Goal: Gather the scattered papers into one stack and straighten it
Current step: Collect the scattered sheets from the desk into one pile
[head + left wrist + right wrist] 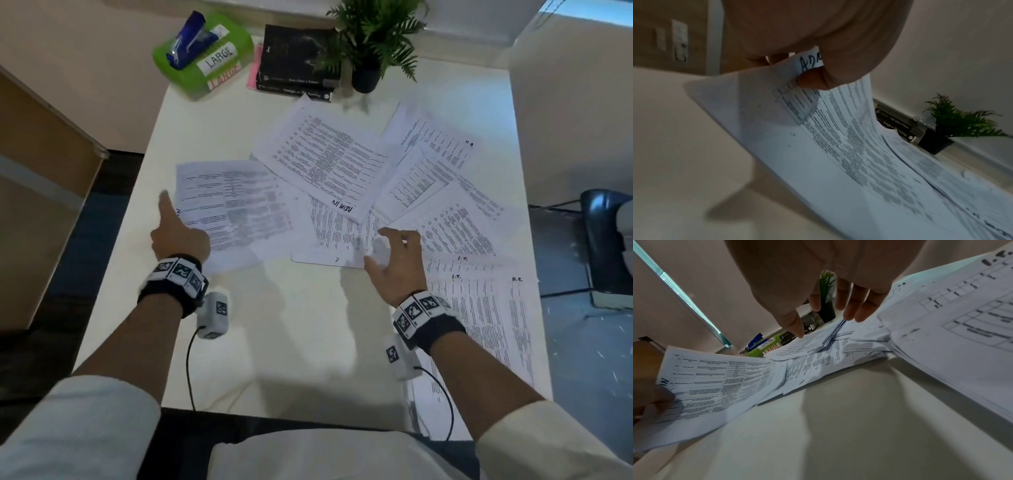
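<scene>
Several printed papers lie scattered over the white table (274,342). My left hand (181,236) pinches the near-left edge of the leftmost sheet (236,202). In the left wrist view the thumb (812,79) presses on that sheet (838,138) beside handwritten letters, and the edge is lifted off the table. My right hand (394,253) hovers with spread fingers over the middle sheets (342,236) and holds nothing; the right wrist view shows its fingers (851,311) straight above the pile (818,344). A sheet marked ADMIN (325,161) lies on top at the centre. More sheets (486,315) fan out to the near right.
Along the table's far edge stand a green box labelled LARGE (202,58) with a blue stapler on it, two dark books (298,61) and a potted plant (370,51). A dark chair (606,240) stands right of the table. Bare table lies near me.
</scene>
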`<control>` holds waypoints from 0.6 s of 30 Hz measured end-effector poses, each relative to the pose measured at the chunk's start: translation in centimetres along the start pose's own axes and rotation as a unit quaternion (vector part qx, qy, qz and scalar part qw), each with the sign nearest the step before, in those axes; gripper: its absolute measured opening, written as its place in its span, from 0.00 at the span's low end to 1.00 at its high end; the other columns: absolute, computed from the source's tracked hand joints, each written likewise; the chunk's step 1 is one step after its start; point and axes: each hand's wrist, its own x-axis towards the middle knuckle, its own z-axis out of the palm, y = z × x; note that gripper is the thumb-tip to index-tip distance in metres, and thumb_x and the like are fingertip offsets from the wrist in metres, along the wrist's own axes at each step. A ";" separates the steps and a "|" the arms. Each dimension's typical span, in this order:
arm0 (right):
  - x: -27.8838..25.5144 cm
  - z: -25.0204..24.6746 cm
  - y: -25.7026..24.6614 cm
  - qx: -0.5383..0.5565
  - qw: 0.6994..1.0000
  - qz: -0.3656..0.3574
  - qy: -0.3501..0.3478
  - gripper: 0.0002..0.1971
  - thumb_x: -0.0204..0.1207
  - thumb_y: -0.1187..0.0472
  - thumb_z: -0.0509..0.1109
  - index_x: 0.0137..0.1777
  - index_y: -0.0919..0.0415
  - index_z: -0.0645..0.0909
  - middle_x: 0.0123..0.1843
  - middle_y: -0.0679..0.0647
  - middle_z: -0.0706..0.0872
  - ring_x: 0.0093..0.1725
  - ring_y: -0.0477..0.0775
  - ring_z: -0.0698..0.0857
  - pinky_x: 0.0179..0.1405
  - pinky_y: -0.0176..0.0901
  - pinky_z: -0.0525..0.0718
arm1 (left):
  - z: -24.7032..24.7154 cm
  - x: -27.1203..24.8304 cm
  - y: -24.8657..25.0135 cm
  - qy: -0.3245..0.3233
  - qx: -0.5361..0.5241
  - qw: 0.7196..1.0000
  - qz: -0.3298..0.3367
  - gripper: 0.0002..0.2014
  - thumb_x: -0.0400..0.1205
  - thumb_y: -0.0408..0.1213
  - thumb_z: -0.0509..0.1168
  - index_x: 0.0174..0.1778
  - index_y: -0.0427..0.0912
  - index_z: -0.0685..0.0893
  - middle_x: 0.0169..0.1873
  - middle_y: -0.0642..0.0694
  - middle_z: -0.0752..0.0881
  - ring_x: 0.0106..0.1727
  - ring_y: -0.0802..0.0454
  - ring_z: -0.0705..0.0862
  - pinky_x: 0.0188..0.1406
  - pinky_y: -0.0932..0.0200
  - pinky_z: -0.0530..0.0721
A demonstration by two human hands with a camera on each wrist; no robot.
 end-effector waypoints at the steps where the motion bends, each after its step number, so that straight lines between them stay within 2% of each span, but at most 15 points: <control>1: 0.0 0.1 -0.4 0.005 1.000 0.001 -0.003 0.29 0.73 0.56 0.77 0.73 0.58 0.74 0.68 0.61 0.69 0.69 0.62 0.73 0.62 0.48 0.78 | -0.4 0.6 -0.1 -0.003 0.028 0.999 0.016 0.28 0.78 0.25 0.56 0.75 0.49 0.73 0.59 0.33 0.83 0.58 0.31 0.82 0.57 0.43 0.83; 2: -0.1 0.3 -0.7 0.014 1.000 0.000 -0.009 0.29 0.73 0.55 0.77 0.73 0.58 0.74 0.68 0.61 0.70 0.68 0.61 0.74 0.64 0.49 0.78 | -0.6 1.0 -0.1 -0.001 0.049 0.998 0.032 0.21 0.77 0.26 0.56 0.64 0.44 0.80 0.58 0.32 0.84 0.56 0.31 0.82 0.54 0.44 0.83; 3: -0.2 0.4 -1.1 0.023 1.000 -0.005 -0.019 0.31 0.72 0.53 0.78 0.74 0.57 0.74 0.68 0.60 0.70 0.69 0.60 0.74 0.66 0.50 0.77 | -0.8 1.3 0.0 0.001 0.062 0.997 0.053 0.15 0.77 0.26 0.56 0.55 0.41 0.82 0.55 0.32 0.84 0.51 0.32 0.81 0.50 0.46 0.83; 5: -0.4 0.8 -1.9 0.041 0.998 -0.024 -0.042 0.36 0.69 0.49 0.80 0.76 0.55 0.73 0.70 0.56 0.70 0.71 0.57 0.73 0.72 0.51 0.74 | -1.0 1.5 0.7 0.006 0.087 0.991 0.105 0.09 0.76 0.26 0.56 0.44 0.39 0.81 0.45 0.33 0.85 0.42 0.37 0.79 0.42 0.49 0.81; 8: -0.6 1.4 -2.9 0.045 0.995 -0.030 -0.085 0.47 0.64 0.42 0.82 0.81 0.51 0.66 0.74 0.51 0.68 0.76 0.51 0.69 0.73 0.39 0.66 | -0.7 1.1 2.5 0.010 0.113 0.975 0.190 0.07 0.77 0.25 0.57 0.38 0.36 0.79 0.33 0.36 0.80 0.36 0.39 0.75 0.38 0.49 0.77; 11: -0.6 1.5 -3.9 0.055 0.991 -0.042 -0.110 0.53 0.63 0.38 0.81 0.84 0.51 0.59 0.81 0.52 0.65 0.81 0.51 0.65 0.78 0.46 0.67 | 0.3 0.0 4.7 -0.026 0.113 0.951 0.288 0.09 0.75 0.25 0.56 0.32 0.39 0.76 0.28 0.40 0.79 0.33 0.37 0.78 0.36 0.53 0.77; 13: -0.5 1.1 -4.4 0.071 0.990 -0.040 -0.117 0.45 0.70 0.44 0.80 0.82 0.57 0.63 0.77 0.55 0.73 0.76 0.53 0.72 0.74 0.42 0.70 | 1.2 -1.3 6.1 -0.074 0.097 0.934 0.335 0.10 0.75 0.23 0.56 0.31 0.41 0.73 0.27 0.42 0.77 0.32 0.39 0.76 0.36 0.57 0.72; 14: -0.6 0.9 -4.6 0.074 0.990 -0.037 -0.110 0.36 0.74 0.48 0.78 0.78 0.59 0.69 0.68 0.56 0.81 0.68 0.55 0.80 0.68 0.39 0.74 | 1.6 -2.1 6.8 -0.093 0.079 0.927 0.355 0.10 0.75 0.23 0.56 0.31 0.41 0.74 0.26 0.42 0.77 0.32 0.41 0.75 0.35 0.58 0.70; 15: -0.8 0.5 -4.7 0.071 0.992 -0.032 -0.098 0.25 0.77 0.51 0.75 0.70 0.60 0.75 0.55 0.56 0.87 0.56 0.58 0.86 0.58 0.40 0.81 | 2.1 -2.8 7.4 -0.103 0.056 0.921 0.372 0.10 0.76 0.24 0.56 0.31 0.39 0.75 0.26 0.42 0.77 0.32 0.41 0.74 0.33 0.57 0.69; 16: -0.9 0.0 -4.7 0.073 0.994 -0.028 -0.081 0.17 0.79 0.53 0.73 0.62 0.61 0.78 0.45 0.58 0.88 0.44 0.60 0.87 0.49 0.46 0.85 | 2.5 -3.5 7.9 -0.107 0.037 0.917 0.381 0.09 0.76 0.24 0.56 0.32 0.38 0.77 0.25 0.41 0.78 0.31 0.41 0.75 0.32 0.57 0.70; 17: -1.1 -0.6 -4.4 0.082 0.994 -0.015 -0.070 0.13 0.81 0.54 0.72 0.58 0.62 0.79 0.40 0.60 0.87 0.39 0.61 0.86 0.46 0.48 0.86 | 3.0 -4.0 8.3 -0.109 0.019 0.914 0.389 0.09 0.76 0.25 0.57 0.33 0.38 0.78 0.26 0.40 0.79 0.31 0.41 0.76 0.31 0.56 0.71; 18: -1.3 -1.2 -3.9 0.098 0.993 0.001 -0.062 0.11 0.81 0.55 0.71 0.57 0.62 0.81 0.40 0.62 0.87 0.38 0.61 0.85 0.48 0.48 0.85 | 3.5 -4.6 8.7 -0.110 0.010 0.911 0.397 0.08 0.76 0.26 0.58 0.35 0.39 0.80 0.27 0.41 0.80 0.32 0.40 0.77 0.33 0.56 0.74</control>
